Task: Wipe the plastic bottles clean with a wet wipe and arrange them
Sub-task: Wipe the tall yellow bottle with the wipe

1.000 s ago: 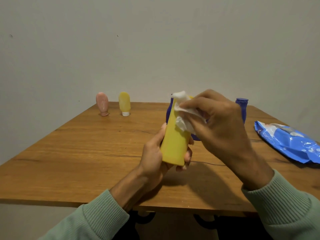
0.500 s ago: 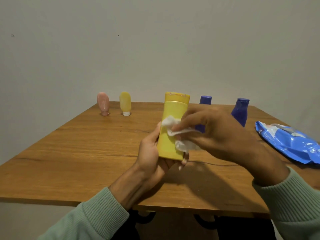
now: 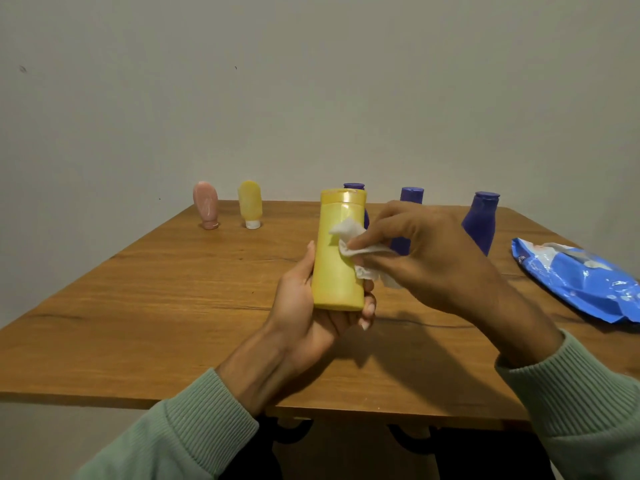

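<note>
**Yellow bottle held upright, wipe pressed to its front**

At the far left of the wooden table [image 3: 138, 306], near the back edge, a pink bottle [image 3: 206, 206] and a small yellow bottle [image 3: 250, 204] stand cap-down, side by side but apart.

In the centre of the frame, the left hand [image 3: 308, 306] holds the large yellow bottle [image 3: 337, 268] upright above the table, cap on top. The hand cups the bottle's lower half from behind: the thumb lies straight up along the left edge, and the curled fingertips [image 3: 369, 308] wrap around the bottom right corner. The forearm rises from the lower left in a pale green sleeve [image 3: 180, 441].

Just right of that, the wet wipe [image 3: 360, 252] lies crumpled against the bottle's front, about mid-height. The right hand [image 3: 433, 258] pinches it between thumb and bent fingers, back of the hand facing up, wrist angled down toward the lower right.

Behind the hands stand three blue bottles. The first blue bottle [image 3: 354, 186] shows only its cap behind the yellow one. The second blue bottle [image 3: 411, 196] is partly hidden by the right hand. The third blue bottle [image 3: 480, 221] stands further right.

At the right edge, a blue wipes pack [image 3: 581, 282] lies flat on the table.
</note>
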Available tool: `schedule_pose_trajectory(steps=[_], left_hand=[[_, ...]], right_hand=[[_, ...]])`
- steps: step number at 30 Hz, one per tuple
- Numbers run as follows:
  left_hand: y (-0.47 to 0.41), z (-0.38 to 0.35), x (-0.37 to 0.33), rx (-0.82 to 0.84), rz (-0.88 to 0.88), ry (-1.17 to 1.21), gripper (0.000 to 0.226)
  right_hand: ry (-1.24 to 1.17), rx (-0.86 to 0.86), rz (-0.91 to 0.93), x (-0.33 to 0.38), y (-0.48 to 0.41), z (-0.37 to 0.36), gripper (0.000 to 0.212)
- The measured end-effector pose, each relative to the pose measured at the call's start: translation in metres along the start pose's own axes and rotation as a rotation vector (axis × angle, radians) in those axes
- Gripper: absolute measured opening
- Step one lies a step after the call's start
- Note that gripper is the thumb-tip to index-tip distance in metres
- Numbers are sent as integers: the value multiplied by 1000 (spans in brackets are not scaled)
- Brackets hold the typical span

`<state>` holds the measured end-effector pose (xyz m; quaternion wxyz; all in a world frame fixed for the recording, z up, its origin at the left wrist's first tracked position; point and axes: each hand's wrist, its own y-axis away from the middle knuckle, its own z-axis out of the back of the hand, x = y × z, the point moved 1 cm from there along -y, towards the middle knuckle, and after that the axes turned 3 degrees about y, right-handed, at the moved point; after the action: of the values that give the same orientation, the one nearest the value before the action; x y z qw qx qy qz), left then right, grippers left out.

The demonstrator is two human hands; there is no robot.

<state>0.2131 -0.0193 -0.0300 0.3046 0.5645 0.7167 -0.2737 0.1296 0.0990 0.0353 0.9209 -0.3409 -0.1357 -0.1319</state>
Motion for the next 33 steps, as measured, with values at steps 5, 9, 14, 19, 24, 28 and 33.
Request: schedule_pose_trajectory(steps=[5,9,14,19,24,28,33], left_hand=[[0,0,1,-147,-12,135,59],[2,2,3,-164,6,105,61],[2,-7,4,-133,-28,-33,53],[1,0,5,-198,-15,18,52],[1,2,8,-153,7,12,58],[0,0,7,-72,-30,-170,58],[0,0,6,25,-9,-286,68]], right_hand=[[79,278,77,14,3,-1,21],[86,331,102,17,4,-7,20],[44,-44,6,6,3,-10,24],[-39,156,41,16,4,-12,21],[31,288,80,16,3,-1,21],[11,-56,-10,-1,1,-2,23],[20,-316,-24,-9,0,-3,18]])
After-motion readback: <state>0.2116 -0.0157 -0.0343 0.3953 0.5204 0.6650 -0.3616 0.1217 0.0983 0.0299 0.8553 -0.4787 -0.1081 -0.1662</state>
